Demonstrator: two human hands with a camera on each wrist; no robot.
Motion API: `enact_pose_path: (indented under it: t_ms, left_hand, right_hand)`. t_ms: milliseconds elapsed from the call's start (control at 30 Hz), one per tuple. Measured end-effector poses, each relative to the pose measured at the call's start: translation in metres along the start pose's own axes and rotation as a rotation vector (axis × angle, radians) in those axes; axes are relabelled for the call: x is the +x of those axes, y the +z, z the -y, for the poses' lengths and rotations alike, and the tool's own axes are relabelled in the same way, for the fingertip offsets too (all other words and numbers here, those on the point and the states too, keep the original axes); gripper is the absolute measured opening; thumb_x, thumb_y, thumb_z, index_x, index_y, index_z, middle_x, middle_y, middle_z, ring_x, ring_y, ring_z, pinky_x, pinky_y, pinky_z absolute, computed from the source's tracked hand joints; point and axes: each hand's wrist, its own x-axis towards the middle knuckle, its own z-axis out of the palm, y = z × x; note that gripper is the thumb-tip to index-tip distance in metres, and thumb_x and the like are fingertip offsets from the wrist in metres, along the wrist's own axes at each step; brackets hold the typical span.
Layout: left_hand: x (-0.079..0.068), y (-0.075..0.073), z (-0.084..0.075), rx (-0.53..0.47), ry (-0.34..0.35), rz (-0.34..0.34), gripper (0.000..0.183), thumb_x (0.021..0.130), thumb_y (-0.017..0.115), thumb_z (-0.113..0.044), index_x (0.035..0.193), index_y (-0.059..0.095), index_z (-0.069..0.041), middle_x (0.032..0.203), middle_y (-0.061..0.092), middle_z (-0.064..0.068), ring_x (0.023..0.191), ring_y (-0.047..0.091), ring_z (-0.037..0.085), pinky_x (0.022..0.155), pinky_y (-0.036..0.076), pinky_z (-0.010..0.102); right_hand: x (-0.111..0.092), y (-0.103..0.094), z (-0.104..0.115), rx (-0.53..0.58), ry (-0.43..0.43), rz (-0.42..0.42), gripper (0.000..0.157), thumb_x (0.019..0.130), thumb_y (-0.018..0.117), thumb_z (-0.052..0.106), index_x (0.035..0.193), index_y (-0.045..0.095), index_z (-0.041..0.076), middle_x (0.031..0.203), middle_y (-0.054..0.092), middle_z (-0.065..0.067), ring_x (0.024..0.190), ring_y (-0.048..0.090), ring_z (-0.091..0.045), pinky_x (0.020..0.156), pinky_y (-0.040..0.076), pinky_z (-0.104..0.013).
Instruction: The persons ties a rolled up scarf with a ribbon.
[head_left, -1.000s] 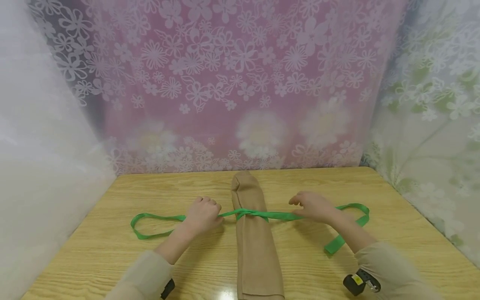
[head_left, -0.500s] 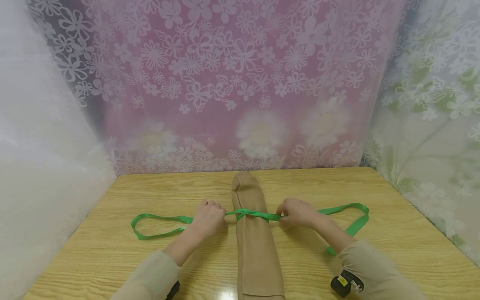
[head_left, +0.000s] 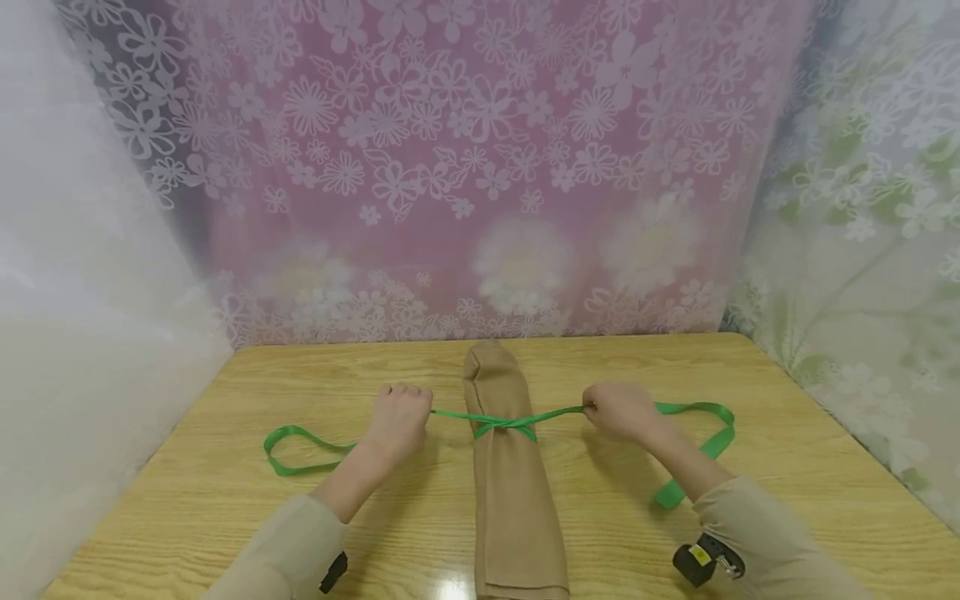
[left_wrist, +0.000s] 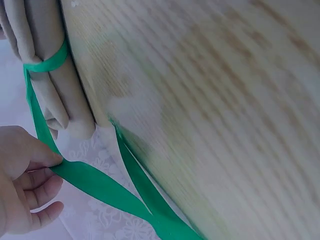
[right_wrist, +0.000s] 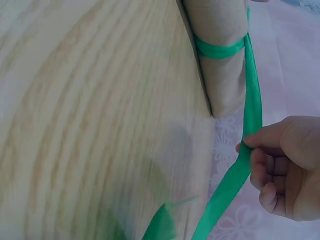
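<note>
A rolled tan cloth bundle (head_left: 517,508) lies lengthwise on the wooden table, with a green ribbon (head_left: 504,423) round its upper part and crossed on top. On the left side my left hand (head_left: 401,421) pinches one ribbon length between thumb and forefinger, as the left wrist view shows. To the right, my right hand (head_left: 618,411) pinches the other length the same way, seen in the right wrist view. Between the hands the ribbon is stretched taut, lifted off the table on both sides. Beyond each hand a loose tail trails in a loop, the right one ending near the right forearm.
The wooden table (head_left: 225,517) extends to both sides of the bundle. A pink floral curtain (head_left: 480,167) hangs at its far edge, with pale sheets at left and right. A small black wrist camera (head_left: 696,563) sits under the right sleeve.
My right hand first moved inward and took hold of the ribbon near the bundle. Both hands have since drawn apart and up, pulling the ribbon straight and tightening the crossing.
</note>
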Motion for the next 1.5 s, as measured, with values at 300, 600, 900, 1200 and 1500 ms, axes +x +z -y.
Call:
enact_pose_path:
  t_ms: [300,600,900,1200,1500]
  left_hand:
    - [-0.004,-0.001,0.005,0.034,-0.026,-0.039,0.044,0.063,0.054,0.012,0.047,0.024,-0.015,0.045,0.015,-0.007,0.043,0.014,0.007,0.042,0.016,0.018]
    - [-0.005,-0.005,0.005,-0.156,-0.147,-0.046,0.037,0.077,0.052,0.008,0.048,0.037,-0.010,0.044,0.017,-0.008,0.039,0.011,0.003,0.037,0.011,0.013]
    - [0.000,-0.014,-0.001,-0.442,-0.276,-0.179,0.027,0.084,0.053,-0.007,0.103,0.065,0.009,0.041,0.028,-0.008,0.033,0.014,-0.001,0.032,0.015,0.015]
    - [0.007,-0.008,-0.003,-0.504,-0.257,-0.382,0.018,0.089,0.060,-0.008,0.090,0.066,0.009,0.070,0.066,0.014,0.037,0.043,0.005,0.036,0.036,0.015]
    - [0.012,-0.012,-0.010,-0.738,-0.393,-0.407,0.011,0.084,0.060,0.002,0.090,0.065,0.010,0.070,0.063,0.013,0.050,0.055,0.014,0.041,0.042,0.017]
  right_hand:
    - [-0.004,-0.003,-0.009,0.093,0.063,-0.021,0.013,0.088,0.059,0.010,0.081,0.067,0.001,0.067,0.060,0.002,0.055,0.051,-0.008,0.052,0.046,-0.026]
    - [-0.002,0.000,-0.010,0.341,0.205,-0.115,0.036,0.097,0.047,0.027,0.079,0.065,0.003,0.076,0.067,-0.010,0.062,0.060,-0.019,0.055,0.047,-0.032]
    - [0.006,0.006,-0.007,0.465,0.280,-0.288,0.027,0.092,0.049,0.017,0.091,0.068,-0.002,0.078,0.067,-0.014,0.072,0.064,-0.029,0.047,0.040,-0.026]
    - [0.011,0.005,0.000,0.431,0.333,-0.342,0.033,0.092,0.055,0.031,0.090,0.069,0.001,0.072,0.066,-0.006,0.066,0.061,-0.021,0.052,0.045,-0.029]
    - [0.014,0.004,0.003,0.425,0.341,-0.373,0.024,0.087,0.057,0.019,0.090,0.067,-0.003,0.078,0.066,-0.012,0.059,0.055,-0.017,0.049,0.043,-0.026]
